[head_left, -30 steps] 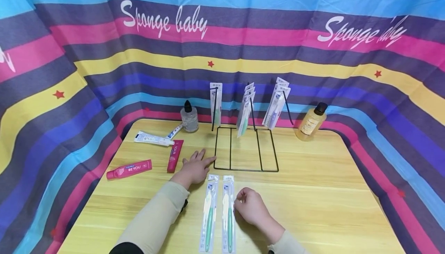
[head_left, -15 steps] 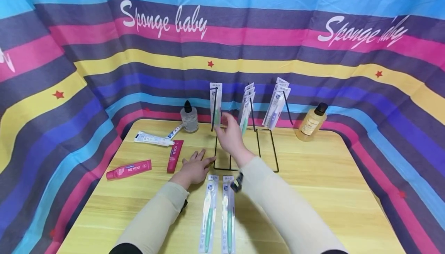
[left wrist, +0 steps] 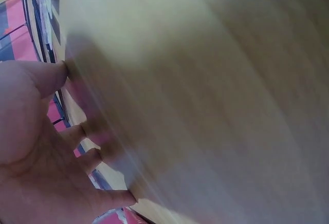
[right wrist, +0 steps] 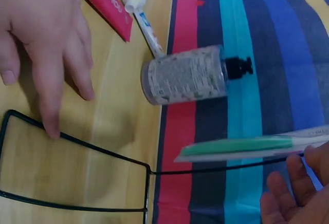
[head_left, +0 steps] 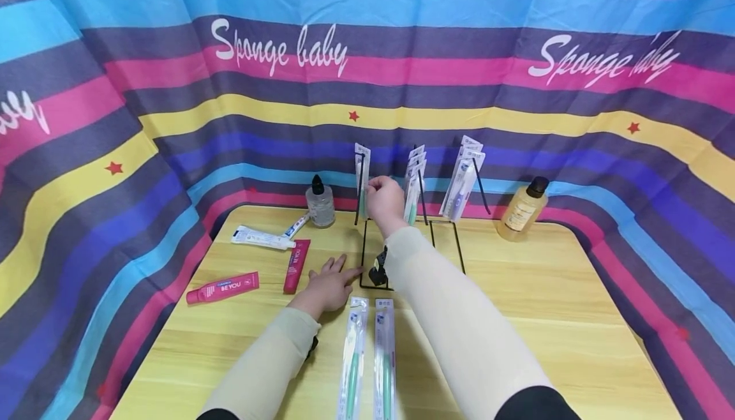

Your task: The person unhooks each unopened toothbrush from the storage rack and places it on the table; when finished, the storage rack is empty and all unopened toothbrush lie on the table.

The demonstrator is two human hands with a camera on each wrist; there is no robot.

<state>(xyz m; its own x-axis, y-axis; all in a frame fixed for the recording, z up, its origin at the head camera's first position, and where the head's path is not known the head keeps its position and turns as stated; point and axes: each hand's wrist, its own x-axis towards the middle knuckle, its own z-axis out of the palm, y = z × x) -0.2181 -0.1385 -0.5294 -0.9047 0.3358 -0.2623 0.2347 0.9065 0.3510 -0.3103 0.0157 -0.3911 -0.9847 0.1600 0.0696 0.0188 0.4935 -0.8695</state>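
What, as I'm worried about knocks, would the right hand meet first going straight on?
The right hand would likely meet the toothbrush pack on the leftmost hook; its fingers appear right beside it, though contact is unclear.

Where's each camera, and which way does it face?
Head: on the person's head, facing forward and down at the table and curtain; shows both sleeves, the left grip and right grip.
Left wrist: on that wrist, facing the table close up; shows part of the left grip.
Right wrist: on that wrist, facing a packaged toothbrush, clear bottle and curtain; shows part of each grip.
Shared: head and right wrist views both show the clear bottle.
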